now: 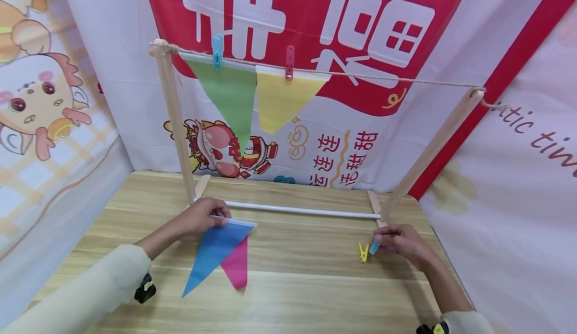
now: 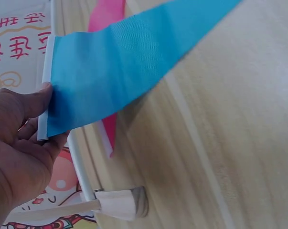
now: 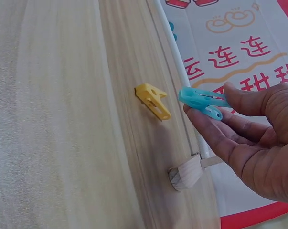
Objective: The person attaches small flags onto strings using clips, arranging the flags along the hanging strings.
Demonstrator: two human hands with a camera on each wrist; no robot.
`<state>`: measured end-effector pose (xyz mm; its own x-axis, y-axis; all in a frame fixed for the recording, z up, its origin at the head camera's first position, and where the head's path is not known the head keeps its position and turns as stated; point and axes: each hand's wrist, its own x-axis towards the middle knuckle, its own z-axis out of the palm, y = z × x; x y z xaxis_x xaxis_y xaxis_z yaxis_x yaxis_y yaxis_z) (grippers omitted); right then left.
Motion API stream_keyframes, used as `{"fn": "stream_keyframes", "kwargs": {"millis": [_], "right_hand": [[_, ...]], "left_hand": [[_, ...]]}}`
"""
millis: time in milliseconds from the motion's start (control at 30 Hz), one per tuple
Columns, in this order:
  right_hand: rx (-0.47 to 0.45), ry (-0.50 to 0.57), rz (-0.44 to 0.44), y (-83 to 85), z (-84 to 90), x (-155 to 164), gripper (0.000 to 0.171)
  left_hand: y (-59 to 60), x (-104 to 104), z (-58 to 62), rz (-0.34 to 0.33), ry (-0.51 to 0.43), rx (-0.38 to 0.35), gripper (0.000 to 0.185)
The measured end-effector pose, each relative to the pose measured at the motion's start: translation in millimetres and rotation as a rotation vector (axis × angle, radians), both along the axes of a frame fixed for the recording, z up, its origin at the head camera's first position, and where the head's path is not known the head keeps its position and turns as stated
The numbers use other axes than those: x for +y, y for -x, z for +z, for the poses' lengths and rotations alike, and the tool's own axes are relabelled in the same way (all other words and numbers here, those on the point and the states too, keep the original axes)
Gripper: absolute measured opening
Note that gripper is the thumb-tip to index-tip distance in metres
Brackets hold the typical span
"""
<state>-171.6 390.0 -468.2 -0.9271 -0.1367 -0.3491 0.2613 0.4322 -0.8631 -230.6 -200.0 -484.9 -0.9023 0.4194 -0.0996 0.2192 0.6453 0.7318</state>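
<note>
From the head camera we've got our left hand [image 1: 204, 217] pinching the top edge of a blue flag [image 1: 215, 250], lifted just off the wooden table [image 1: 293, 294] with a pink flag [image 1: 237, 269] lying under it. Our right hand [image 1: 402, 243] grips a blue clip [image 1: 374, 247], with a yellow clip [image 1: 362, 252] on the table just beside it. Behind them a green flag [image 1: 227, 96] and a yellow flag [image 1: 281, 101] hang clipped on the rack's string [image 1: 383, 79].

Left wrist view: thumb and fingers [image 2: 38, 102] clamp the blue flag's white hem, near the rack's base rod [image 2: 79, 164].

Right wrist view: fingers [image 3: 215, 138] squeeze the blue clip above the table's far edge, with the yellow clip near it.
</note>
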Motion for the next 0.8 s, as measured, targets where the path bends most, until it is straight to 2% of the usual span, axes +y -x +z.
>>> {"fn": "stream_keyframes", "kwargs": {"millis": [167,367,600,800], "right_hand": [[0.001,-0.011,0.008,3.0,2.9,-4,0.049],[-0.007,-0.026,0.017,4.2,7.1,-8,0.049],[0.001,-0.034,0.022,8.4,12.4,-13,0.048],[0.011,-0.040,0.031,10.8,15.7,-16,0.048]], "left_hand": [[-3.7,6,16.1,-0.014,-0.034,-0.052,0.012],[-5.4,16,33.2,-0.055,-0.047,-0.055,0.013],[-5.1,21,46.1,-0.079,-0.032,-0.073,0.012],[-5.7,21,56.1,-0.130,-0.065,-0.101,0.011]]}}
